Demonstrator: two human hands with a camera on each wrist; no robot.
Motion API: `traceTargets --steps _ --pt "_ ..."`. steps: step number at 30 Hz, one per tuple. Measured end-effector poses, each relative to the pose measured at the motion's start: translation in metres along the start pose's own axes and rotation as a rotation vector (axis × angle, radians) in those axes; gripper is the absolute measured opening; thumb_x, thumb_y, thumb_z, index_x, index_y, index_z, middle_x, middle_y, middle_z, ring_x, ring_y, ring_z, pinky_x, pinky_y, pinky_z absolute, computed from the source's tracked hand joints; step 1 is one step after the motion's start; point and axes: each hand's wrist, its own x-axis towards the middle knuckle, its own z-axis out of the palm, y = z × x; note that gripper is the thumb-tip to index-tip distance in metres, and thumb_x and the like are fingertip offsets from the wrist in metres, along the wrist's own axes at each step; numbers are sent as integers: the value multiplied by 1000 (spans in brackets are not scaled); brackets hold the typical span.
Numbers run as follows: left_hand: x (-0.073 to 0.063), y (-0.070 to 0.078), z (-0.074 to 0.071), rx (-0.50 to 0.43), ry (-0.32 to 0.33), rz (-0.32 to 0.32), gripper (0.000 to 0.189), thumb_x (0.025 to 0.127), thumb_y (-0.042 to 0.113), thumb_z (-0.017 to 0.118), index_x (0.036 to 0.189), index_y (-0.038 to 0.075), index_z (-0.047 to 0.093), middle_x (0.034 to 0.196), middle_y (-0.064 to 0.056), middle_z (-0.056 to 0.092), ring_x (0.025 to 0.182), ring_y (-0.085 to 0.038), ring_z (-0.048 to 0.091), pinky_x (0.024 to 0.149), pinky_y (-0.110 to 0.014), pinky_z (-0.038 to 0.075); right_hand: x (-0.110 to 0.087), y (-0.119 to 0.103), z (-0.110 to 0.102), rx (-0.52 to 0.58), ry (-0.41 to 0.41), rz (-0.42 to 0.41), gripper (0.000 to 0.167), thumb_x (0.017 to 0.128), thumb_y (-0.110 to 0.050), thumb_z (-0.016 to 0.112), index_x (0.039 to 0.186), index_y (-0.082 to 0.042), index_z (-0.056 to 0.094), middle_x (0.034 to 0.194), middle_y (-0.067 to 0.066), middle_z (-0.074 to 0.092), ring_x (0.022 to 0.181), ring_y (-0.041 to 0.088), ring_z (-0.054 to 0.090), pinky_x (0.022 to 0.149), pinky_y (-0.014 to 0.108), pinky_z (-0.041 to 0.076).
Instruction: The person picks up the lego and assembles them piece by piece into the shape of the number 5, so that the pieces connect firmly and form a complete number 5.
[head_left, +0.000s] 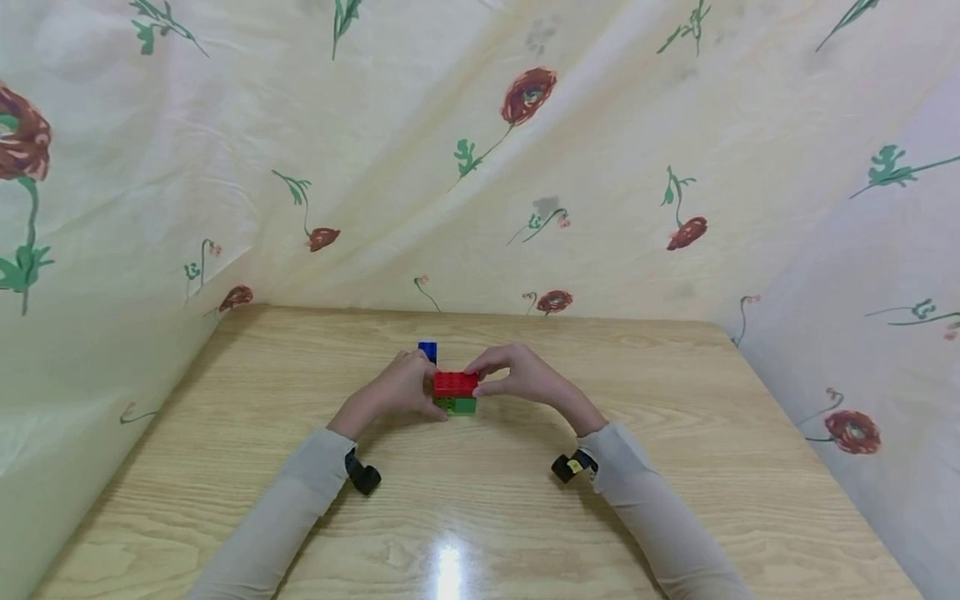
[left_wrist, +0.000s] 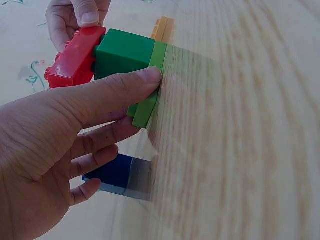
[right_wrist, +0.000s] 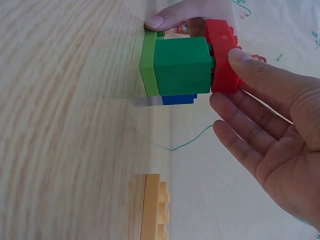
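My left hand (head_left: 401,385) pinches a flat light green brick (left_wrist: 145,111) between thumb and fingers, low at the tabletop. On one end of that piece stands a dark green block (right_wrist: 182,66). A long red brick (head_left: 455,383) lies over the block, slightly tilted, with green studs showing in a narrow gap between them. The thumb and fingers of my right hand (head_left: 528,381) pinch the red brick at its right end. Just behind my left fingers is a blue brick (head_left: 427,351), partly covered by that hand in the head view.
An orange brick (right_wrist: 150,207) rests on the wooden table (head_left: 600,517) near my right hand; in the head view it is hidden. Cloth with a flower print (head_left: 405,167) hangs behind the table and along its sides. Each wrist wears a small black camera (head_left: 363,477).
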Motion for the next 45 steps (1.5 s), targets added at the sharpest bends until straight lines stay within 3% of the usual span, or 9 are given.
traceTargets --steps 12,26,36,45 --pt "0 0 -1 8 -5 0 46 65 40 97 99 13 82 91 6 70 89 -13 51 88 -35 36 0 -4 0 -31 10 -45 28 86 -11 81 114 -9 78 112 7 77 100 25 69 94 57 54" --pt "0 -1 -1 5 -1 14 41 65 39 97 93 14 82 89 6 71 90 -13 52 89 -36 36 0 -6 0 -94 -2 -45 29 88 -13 80 117 -9 78 114 8 77 101 23 70 94 54 54" --pt "0 0 -2 -4 -4 -6 41 65 39 97 92 13 81 92 4 70 91 -14 53 91 -38 37 1 -9 0 -97 -9 -44 29 89 -12 79 118 -7 77 114 9 76 101 28 69 95 56 53" --pt "1 -1 -1 -1 -3 5 43 65 39 97 96 12 82 93 4 71 91 -14 53 90 -37 38 0 -13 0 -99 -8 -38 29 89 -11 79 118 -6 77 115 10 76 101 24 70 96 56 54"
